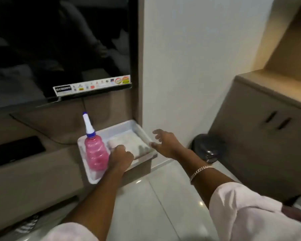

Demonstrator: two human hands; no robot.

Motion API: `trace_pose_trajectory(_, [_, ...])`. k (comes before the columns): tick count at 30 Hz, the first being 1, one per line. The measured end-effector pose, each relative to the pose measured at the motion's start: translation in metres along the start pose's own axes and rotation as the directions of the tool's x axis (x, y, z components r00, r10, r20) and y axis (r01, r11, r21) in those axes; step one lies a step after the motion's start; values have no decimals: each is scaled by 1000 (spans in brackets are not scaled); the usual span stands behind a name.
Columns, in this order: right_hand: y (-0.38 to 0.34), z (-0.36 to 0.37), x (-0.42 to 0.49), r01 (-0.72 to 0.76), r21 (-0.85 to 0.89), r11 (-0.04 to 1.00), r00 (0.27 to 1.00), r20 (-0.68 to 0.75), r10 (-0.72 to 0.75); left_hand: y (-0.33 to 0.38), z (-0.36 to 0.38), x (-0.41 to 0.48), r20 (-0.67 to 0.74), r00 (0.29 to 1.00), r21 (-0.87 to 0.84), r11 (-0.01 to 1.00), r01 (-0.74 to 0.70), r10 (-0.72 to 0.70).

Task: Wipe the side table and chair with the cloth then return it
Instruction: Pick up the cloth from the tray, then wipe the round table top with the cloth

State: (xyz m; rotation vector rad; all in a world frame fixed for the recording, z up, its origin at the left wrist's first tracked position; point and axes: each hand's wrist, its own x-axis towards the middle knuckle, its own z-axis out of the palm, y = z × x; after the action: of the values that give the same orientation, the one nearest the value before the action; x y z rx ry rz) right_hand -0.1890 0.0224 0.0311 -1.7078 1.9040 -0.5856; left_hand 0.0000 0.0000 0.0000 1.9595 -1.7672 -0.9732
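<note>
A white cloth (129, 144) lies folded in a pale grey tray (119, 128) on the end of a low brown console. My left hand (121, 156) rests on the cloth's near edge with its fingers curled down onto it. Just right of the tray hovers my right hand (165, 142), fingers spread and holding nothing, near the tray's right rim. A pink spray bottle (95, 150) with a blue and white nozzle stands in the left half of the tray, touching my left wrist.
A dark television (59, 49) hangs above the console. A white wall column (189, 66) rises right of the tray. A black bin (208, 147) sits on the glossy tiled floor beside a brown cabinet (261, 136).
</note>
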Motion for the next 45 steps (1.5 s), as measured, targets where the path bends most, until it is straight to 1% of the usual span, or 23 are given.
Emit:
trace_pose_trajectory(1, [-4, 17, 19, 4, 8, 1000, 1000, 15, -4, -7, 1, 11, -7, 998, 0, 998, 66, -66])
trace_pose_trajectory(4, [-15, 56, 60, -21, -102, 995, 997, 66, 27, -16, 12, 38, 5, 979, -24, 978, 205, -205])
trace_pose_trajectory(6, [-17, 80, 82, -30, -201, 979, 991, 123, 56, -16, 21, 55, 5, 969, -59, 968, 245, -246])
trace_pose_trajectory(8, [-15, 99, 97, 2, -299, 954, 984, 169, 51, -14, 27, 70, -49, 960, -139, 954, 267, -276])
trace_pose_trajectory(10, [-14, 109, 108, -52, -295, 954, 982, 160, 103, -15, 32, 78, -112, 941, -271, 921, 279, -319])
trace_pose_trajectory(13, [-10, 105, 116, -294, -38, 955, 945, 135, 296, -24, 37, 78, -161, 919, -486, 839, 244, -360])
trace_pose_trajectory(15, [-8, 92, 114, -396, 241, 886, 918, 127, 376, -25, 36, 75, -170, 916, -602, 774, 196, -364])
trace_pose_trajectory(17, [-8, 71, 104, -387, 518, 763, 916, 121, 382, -17, 34, 69, -170, 927, -709, 695, 121, -334])
trace_pose_trajectory(19, [-9, 46, 85, -341, 695, 633, 924, 123, 362, 0, 31, 57, -159, 946, -795, 605, 49, -284])
trace_pose_trajectory(24, [15, -20, 7, -258, 911, 321, 945, 170, 279, 51, 43, 8, -68, 992, -886, 464, -13, -102])
trace_pose_trajectory(26, [36, -42, -35, -210, 956, 202, 954, 156, 256, 72, 59, -23, -4, 1000, -890, 456, -5, 3])
trace_pose_trajectory(28, [59, -62, -83, -159, 974, 160, 949, 107, 295, 93, 81, -59, 74, 995, -875, 483, 30, 72])
trace_pose_trajectory(30, [87, -78, -139, -114, 983, 141, 920, 51, 389, 110, 107, -99, 182, 975, -847, 524, 87, 131])
trace_pose_trajectory(31, [103, -85, -171, -84, 988, 134, 901, 18, 433, 116, 121, -122, 271, 948, -824, 549, 138, 167])
trace_pose_trajectory(32, [118, -91, -206, -44, 991, 126, 886, -20, 463, 122, 134, -146, 390, 894, -796, 569, 206, 220])
trace_pose_trajectory(34, [146, -99, -281, 36, 994, 106, 854, -86, 513, 128, 162, -198, 626, 703, -713, 614, 340, 338])
trace_pose_trajectory(35, [160, -100, -319, 59, 993, 98, 829, -104, 549, 130, 176, -225, 693, 616, -675, 637, 372, 374])
trace_pose_trajectory(36, [176, -100, -362, 66, 994, 92, 797, -108, 594, 132, 195, -256, 729, 568, -645, 664, 379, 383])
trace_pose_trajectory(38, [202, -95, -435, 42, 996, 84, 747, -87, 659, 130, 231, -309, 738, 568, -617, 705, 350, 364])
trace_pose_trajectory(40, [231, -89, -516, 62, 995, 80, 678, -101, 728, 125, 279, -372, 770, 544, -556, 770, 315, 333])
trace_pose_trajectory(42, [256, -79, -590, 121, 992, 20, 617, -91, 782, 119, 321, -437, 803, 504, -492, 831, 260, 318])
trace_pose_trajectory(43, [268, -73, -625, 151, 988, 2, 568, -88, 818, 114, 340, -469, 821, 473, -467, 852, 236, 319])
trace_pose_trajectory(45, [287, -62, -686, 179, 984, 15, 414, -89, 906, 108, 373, -525, 857, 412, -412, 892, 185, 311])
